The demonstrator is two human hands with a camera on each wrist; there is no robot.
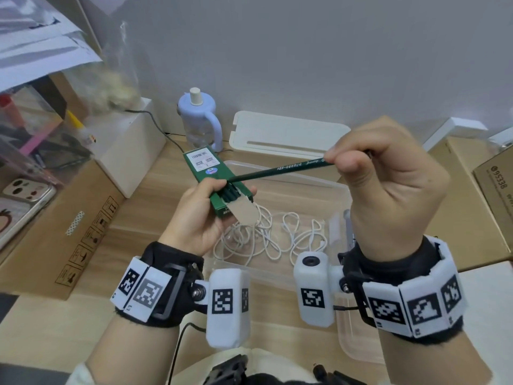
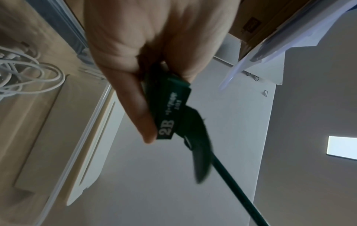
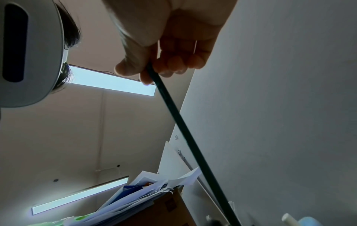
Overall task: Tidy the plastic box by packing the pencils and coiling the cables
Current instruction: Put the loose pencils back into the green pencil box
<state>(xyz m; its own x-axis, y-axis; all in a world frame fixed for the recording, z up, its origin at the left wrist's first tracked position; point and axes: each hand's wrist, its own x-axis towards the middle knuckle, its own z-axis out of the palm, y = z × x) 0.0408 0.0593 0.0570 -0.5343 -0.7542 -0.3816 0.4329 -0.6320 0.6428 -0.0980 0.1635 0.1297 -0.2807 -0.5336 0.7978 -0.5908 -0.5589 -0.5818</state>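
My left hand (image 1: 204, 209) grips a green pencil box (image 1: 213, 176) above the clear plastic box (image 1: 319, 190); its end flap hangs open and several green pencils sit inside. In the left wrist view the pencil box (image 2: 172, 110) reads "2B" beside my thumb. My right hand (image 1: 388, 173) pinches a green pencil (image 1: 280, 169) near its back end, and the pencil's tip rests at the open mouth of the pencil box. The right wrist view shows the pencil (image 3: 185, 130) running down from my fingers (image 3: 173, 64). Loose white cables (image 1: 263, 234) lie tangled in the plastic box.
The plastic box's white lid (image 1: 283, 134) lies behind it on the wooden desk. A pale blue bottle (image 1: 200, 118) stands at the back. Cardboard boxes (image 1: 83, 218) flank the left and right (image 1: 494, 184) sides. Phone cases (image 1: 22, 195) lie far left.
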